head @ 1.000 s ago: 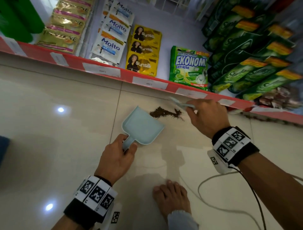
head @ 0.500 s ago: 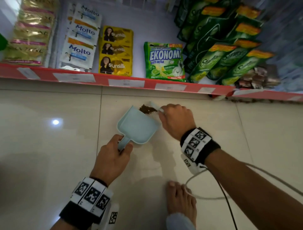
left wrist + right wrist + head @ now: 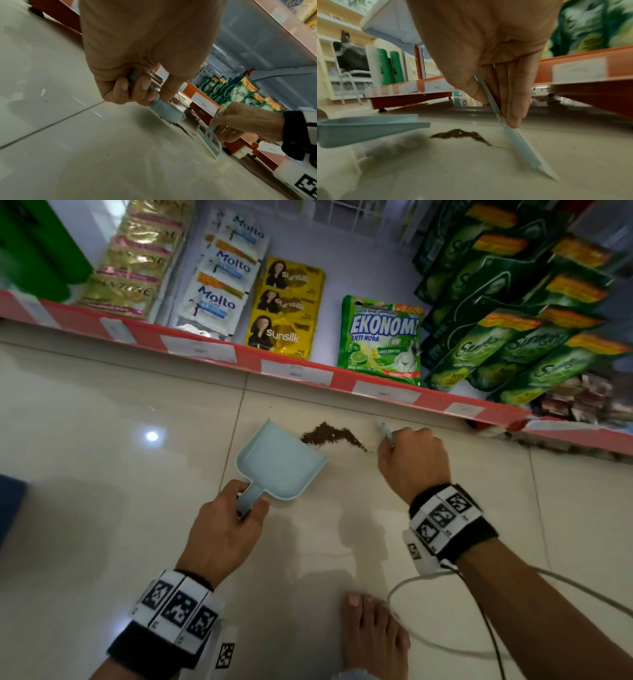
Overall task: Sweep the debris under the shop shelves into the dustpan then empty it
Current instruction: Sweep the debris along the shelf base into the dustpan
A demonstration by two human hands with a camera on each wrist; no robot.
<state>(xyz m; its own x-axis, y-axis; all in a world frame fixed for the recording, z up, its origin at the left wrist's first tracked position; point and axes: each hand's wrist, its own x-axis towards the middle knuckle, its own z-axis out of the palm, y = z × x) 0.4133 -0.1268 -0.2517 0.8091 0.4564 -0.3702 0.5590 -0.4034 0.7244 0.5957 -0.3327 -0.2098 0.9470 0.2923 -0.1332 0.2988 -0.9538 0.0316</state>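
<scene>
Down on the tiled floor we grip the pale blue dustpan by its handle in our left hand; its open lip touches the brown debris, a small pile lying between our hands near the red shelf edge; our right hand pinches a thin pale scraper, its blade slanting to the floor just beside the debris trail.
</scene>
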